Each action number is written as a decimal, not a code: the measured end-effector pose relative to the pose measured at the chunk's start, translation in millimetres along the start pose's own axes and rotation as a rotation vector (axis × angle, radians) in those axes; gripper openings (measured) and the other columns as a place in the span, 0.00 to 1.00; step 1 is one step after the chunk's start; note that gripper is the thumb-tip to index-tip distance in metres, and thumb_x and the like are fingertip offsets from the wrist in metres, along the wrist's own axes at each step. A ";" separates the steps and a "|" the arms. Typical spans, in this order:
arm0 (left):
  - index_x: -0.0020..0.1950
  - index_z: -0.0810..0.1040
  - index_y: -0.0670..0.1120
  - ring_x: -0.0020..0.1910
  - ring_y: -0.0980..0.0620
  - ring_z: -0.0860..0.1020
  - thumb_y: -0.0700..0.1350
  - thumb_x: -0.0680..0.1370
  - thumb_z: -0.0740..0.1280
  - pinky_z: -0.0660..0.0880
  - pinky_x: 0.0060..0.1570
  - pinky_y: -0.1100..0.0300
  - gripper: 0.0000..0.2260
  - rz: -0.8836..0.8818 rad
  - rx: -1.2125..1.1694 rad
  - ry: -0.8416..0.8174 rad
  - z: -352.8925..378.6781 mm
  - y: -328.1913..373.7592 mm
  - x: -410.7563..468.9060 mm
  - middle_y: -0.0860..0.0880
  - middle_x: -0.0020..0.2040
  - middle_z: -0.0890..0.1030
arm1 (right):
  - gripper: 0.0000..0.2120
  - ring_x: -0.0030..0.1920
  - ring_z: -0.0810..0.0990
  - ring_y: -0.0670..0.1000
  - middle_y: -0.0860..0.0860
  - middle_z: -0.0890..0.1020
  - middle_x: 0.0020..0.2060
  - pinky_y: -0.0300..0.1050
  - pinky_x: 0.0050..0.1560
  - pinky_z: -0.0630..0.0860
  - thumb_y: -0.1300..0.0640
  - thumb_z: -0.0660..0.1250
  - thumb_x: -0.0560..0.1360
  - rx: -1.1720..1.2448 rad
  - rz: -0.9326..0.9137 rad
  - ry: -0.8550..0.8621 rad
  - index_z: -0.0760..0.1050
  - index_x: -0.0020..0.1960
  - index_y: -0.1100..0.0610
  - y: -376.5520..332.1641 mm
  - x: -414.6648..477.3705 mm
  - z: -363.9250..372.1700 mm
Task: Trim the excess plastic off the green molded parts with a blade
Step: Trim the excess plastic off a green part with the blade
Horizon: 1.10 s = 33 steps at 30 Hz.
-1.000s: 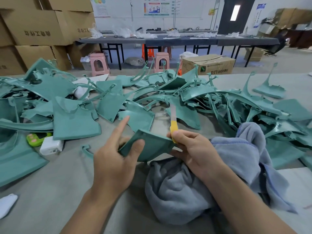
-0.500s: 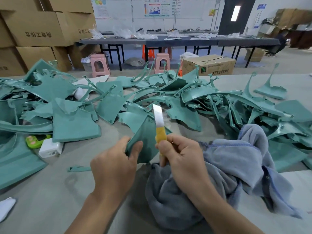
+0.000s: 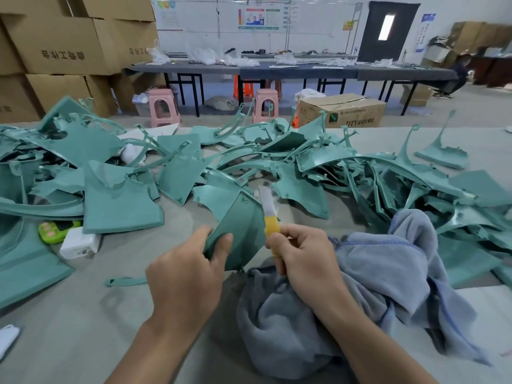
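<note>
A grey table (image 3: 69, 328) fills the view. A sprawling heap of green molded parts (image 3: 304, 167) covers its far half from left to right. A crumpled grey-blue towel (image 3: 388, 273) lies at the near right, under the right forearm. Just in front of the heap, at centre, one green part (image 3: 243, 223) is held up on edge, its long axis running from the hands up and away to a pointed corner. The left hand (image 3: 188, 273) grips its lower edge, thumb on the near face. The right hand (image 3: 302, 253) is curled round a yellow handle (image 3: 271, 227). Its blade (image 3: 266, 200) points up and away, along the part's right edge. A thin green strip (image 3: 124, 280) lies on the table to the left.
</note>
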<state>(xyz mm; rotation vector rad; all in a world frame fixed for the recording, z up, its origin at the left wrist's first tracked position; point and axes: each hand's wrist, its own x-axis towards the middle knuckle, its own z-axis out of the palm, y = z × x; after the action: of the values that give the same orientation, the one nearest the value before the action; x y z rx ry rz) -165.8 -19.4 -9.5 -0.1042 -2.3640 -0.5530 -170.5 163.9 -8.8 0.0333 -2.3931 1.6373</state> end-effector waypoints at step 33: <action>0.69 0.69 0.66 0.64 0.66 0.77 0.52 0.68 0.78 0.73 0.53 0.76 0.33 -0.129 -0.909 -0.057 20.1 31.6 -16.6 0.66 0.64 0.78 | 0.06 0.32 0.81 0.52 0.58 0.85 0.36 0.41 0.33 0.78 0.61 0.74 0.76 0.548 0.519 -0.127 0.87 0.43 0.62 -3.7 7.3 -8.9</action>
<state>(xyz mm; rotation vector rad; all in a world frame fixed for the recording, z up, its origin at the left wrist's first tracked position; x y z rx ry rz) -158.7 18.9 -22.3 -0.3738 -1.9966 -1.6598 -175.4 171.6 -0.9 -0.4314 -2.0610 2.5534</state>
